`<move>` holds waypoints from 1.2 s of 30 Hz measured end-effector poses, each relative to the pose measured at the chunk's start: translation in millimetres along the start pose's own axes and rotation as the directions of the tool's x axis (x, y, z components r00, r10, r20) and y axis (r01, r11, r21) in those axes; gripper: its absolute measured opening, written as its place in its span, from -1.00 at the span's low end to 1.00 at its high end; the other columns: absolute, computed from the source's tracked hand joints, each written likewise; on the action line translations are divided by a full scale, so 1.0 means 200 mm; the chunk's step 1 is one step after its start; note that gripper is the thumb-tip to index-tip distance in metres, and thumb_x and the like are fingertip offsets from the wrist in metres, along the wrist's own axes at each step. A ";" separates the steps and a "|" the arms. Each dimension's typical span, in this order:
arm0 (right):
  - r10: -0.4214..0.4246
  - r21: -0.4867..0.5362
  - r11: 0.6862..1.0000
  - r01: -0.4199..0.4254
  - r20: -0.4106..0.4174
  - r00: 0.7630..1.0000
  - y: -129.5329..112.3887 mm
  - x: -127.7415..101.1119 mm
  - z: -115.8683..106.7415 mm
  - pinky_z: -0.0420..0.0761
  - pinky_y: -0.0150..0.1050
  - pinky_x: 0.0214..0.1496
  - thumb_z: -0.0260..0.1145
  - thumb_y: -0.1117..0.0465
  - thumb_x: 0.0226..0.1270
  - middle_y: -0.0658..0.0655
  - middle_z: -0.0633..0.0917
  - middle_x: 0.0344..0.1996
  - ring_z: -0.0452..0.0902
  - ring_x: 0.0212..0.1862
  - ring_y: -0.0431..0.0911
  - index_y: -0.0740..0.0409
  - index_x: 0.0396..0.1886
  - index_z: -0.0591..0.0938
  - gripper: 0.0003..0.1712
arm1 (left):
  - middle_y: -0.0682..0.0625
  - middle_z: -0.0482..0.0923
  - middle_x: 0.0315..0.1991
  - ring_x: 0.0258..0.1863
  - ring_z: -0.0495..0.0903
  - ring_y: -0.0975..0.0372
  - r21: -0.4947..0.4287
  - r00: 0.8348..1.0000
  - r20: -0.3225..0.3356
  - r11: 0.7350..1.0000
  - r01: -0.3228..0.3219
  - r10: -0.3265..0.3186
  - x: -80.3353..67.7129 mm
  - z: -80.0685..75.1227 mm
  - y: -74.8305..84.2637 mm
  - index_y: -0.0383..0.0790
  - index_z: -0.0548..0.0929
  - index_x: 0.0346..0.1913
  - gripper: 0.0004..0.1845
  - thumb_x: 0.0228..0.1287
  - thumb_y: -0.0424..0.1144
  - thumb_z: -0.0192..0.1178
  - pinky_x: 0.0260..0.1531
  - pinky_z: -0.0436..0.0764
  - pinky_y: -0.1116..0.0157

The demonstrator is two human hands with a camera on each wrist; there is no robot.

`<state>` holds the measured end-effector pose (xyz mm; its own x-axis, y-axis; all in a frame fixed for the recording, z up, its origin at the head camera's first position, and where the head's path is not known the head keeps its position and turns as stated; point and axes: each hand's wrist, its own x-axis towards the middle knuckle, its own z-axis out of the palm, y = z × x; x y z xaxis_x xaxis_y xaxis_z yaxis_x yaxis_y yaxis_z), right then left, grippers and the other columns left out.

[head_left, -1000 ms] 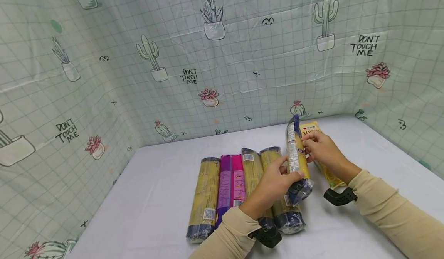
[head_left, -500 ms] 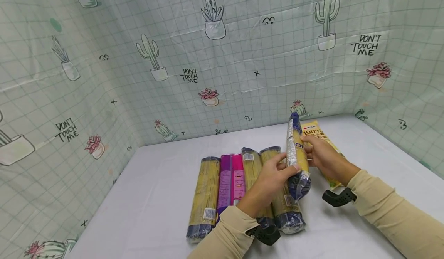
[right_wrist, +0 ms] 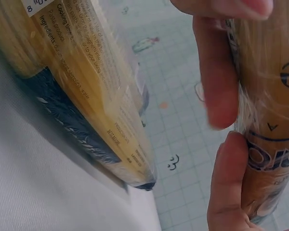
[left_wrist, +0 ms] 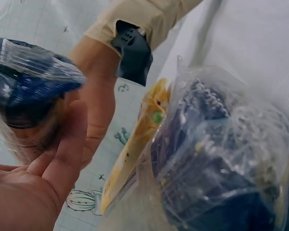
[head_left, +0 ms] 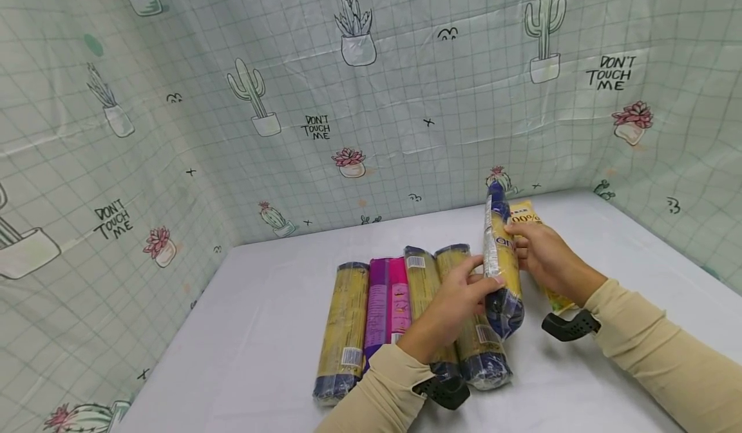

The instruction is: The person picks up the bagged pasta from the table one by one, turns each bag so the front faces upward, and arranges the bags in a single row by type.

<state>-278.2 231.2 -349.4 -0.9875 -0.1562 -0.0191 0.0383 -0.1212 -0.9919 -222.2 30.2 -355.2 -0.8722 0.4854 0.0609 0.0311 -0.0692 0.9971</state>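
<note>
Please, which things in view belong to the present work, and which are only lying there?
In the work:
held yellow-and-blue packet
left fingers, gripping it
right fingers, gripping it

Probably just lying there:
purple-and-pink packet
three other yellow-and-blue packets
yellow bag, partly hidden

My left sleeve [head_left: 377, 394] and my right sleeve [head_left: 666, 352] are plain beige cloth, long and softly wrinkled. A black wrist piece [head_left: 445, 392], pricked with small round holes, juts from the left one; its twin, a bent black block [left_wrist: 134, 55], pokes from the right, dotted with holes too.
</note>
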 end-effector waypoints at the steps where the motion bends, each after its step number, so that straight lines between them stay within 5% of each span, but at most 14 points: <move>1: -0.008 -0.006 1.000 0.008 -0.007 1.000 0.00 0.00 0.00 0.63 -0.28 -0.15 0.09 0.02 0.59 0.05 0.58 -0.13 0.58 -0.15 -0.20 0.28 0.30 0.20 -0.45 | -0.12 0.66 -0.02 -0.13 0.64 0.20 -0.012 1.000 0.007 1.000 0.006 -0.006 0.00 0.00 0.00 -0.31 0.30 0.46 -0.39 0.41 -0.24 0.16 -0.15 0.66 0.27; 7: -0.045 -0.077 0.996 0.040 -0.059 0.997 0.00 -0.02 0.01 0.60 -0.31 -0.16 0.09 0.03 0.59 0.19 0.40 0.06 0.48 -0.11 -0.20 0.34 0.37 0.17 -0.38 | -0.06 0.65 -0.04 -0.11 0.65 0.18 -0.041 0.996 0.081 0.998 0.044 -0.041 0.00 0.00 0.01 -0.30 0.30 0.46 -0.41 0.43 -0.26 0.15 -0.13 0.69 0.20; 16: -0.079 -0.164 0.984 0.063 -0.092 0.993 -0.01 -0.02 0.01 0.62 -0.33 -0.16 0.10 -0.02 0.57 0.27 0.31 0.19 0.50 -0.09 -0.21 0.41 0.53 -0.05 -0.13 | 0.03 0.59 -0.03 -0.15 0.65 0.22 0.038 0.989 0.117 0.996 0.081 -0.085 0.00 -0.01 0.03 -0.23 0.36 0.43 -0.41 0.37 -0.26 0.19 -0.21 0.71 0.19; 32: -0.094 -0.209 0.976 0.068 -0.119 0.988 -0.02 -0.02 0.02 0.64 -0.33 -0.17 0.10 0.04 0.56 0.39 0.29 0.25 0.53 -0.11 -0.20 0.38 0.56 -0.12 -0.12 | 0.07 0.58 -0.09 -0.19 0.63 0.25 0.134 0.993 0.018 0.984 0.117 -0.121 -0.02 0.01 0.01 -0.10 0.41 0.41 -0.40 0.32 -0.24 0.28 -0.22 0.65 0.24; 36: -0.109 -0.239 0.968 0.072 -0.145 0.983 -0.03 -0.02 0.02 0.65 -0.34 -0.16 0.09 0.03 0.55 0.40 0.29 0.26 0.55 -0.13 -0.21 0.37 0.56 -0.12 -0.12 | 0.08 0.54 -0.09 -0.23 0.60 0.28 0.218 0.992 -0.013 0.967 0.128 -0.128 -0.02 0.00 0.02 -0.08 0.38 0.44 -0.35 0.31 -0.17 0.30 -0.28 0.63 0.28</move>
<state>-273.1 229.3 -343.2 -0.9975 0.0020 0.0710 -0.0704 0.1053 -0.9919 -218.8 27.3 -352.1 -0.8753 0.4789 -0.0681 0.0251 0.1855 0.9823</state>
